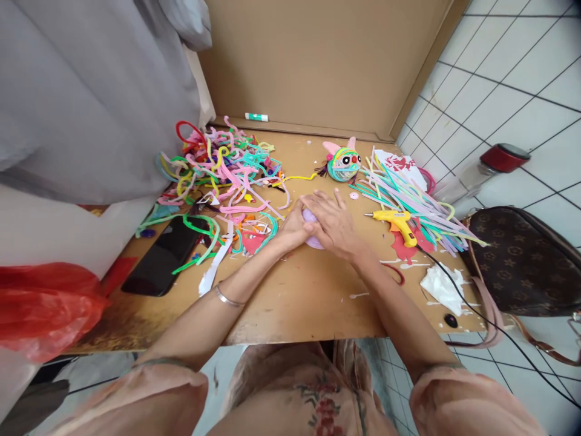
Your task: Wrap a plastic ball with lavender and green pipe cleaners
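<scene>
- While both hands meet at the middle of the wooden table (299, 297), they cup a pale purple ball (312, 229) between them; only a sliver of it shows.
- Left hand (295, 227) curls against the ball's left side, fingers wrapped under it.
- Right hand (333, 223) lies flat over the top, fingers spread and pointing left, pressing the ball down onto the table.
- Being round, the ball has no long axis; it sits directly under the right palm, touching both hands, so neither is nearer.
- Its surface looks soft and matte, though most is hidden.
- Just right of the hands lies a yellow glue gun (396, 221), nozzle pointing left toward them, its black cord (476, 309) trailing off the table edge.
- Behind the gun fans a bundle of straight pastel pipe cleaners (408, 194), fuzzy and thin.
- Beyond the hands sits a finished yarn-wrapped figure (344, 161) with pink ears and round eyes.
- Left of the hands sprawls a tangled heap of bent pipe cleaners (218, 166).
- A black phone (161, 260) lies flat nearer the left edge.
</scene>
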`<move>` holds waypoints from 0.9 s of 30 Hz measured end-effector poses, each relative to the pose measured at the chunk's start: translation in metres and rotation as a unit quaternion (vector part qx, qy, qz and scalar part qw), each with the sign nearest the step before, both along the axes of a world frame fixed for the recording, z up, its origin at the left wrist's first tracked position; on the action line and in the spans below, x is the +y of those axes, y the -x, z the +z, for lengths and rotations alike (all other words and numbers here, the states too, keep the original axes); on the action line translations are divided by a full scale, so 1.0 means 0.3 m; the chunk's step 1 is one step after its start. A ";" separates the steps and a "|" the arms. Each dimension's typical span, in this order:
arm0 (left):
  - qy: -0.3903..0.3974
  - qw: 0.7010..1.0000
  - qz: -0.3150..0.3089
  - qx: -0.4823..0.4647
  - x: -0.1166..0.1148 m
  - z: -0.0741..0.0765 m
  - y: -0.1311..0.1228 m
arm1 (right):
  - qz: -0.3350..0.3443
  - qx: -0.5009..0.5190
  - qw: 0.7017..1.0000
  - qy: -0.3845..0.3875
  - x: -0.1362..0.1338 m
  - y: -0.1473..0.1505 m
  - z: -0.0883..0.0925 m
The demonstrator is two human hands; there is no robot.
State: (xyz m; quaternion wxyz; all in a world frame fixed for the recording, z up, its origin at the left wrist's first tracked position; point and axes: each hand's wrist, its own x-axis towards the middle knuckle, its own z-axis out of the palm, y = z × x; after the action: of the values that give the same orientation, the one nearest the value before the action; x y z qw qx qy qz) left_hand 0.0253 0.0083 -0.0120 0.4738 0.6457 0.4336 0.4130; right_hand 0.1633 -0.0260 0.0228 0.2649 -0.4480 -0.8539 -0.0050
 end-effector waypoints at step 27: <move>0.157 0.966 0.091 -0.186 -0.018 0.002 -0.023 | -0.244 0.332 0.891 -0.192 -0.019 -0.080 -0.029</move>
State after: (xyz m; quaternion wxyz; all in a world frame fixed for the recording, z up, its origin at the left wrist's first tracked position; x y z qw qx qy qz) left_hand 0.0323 0.0029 -0.0115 0.6021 0.4327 0.4540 0.4941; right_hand 0.1875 -0.0317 0.0141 0.6041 -0.5582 -0.5625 -0.0842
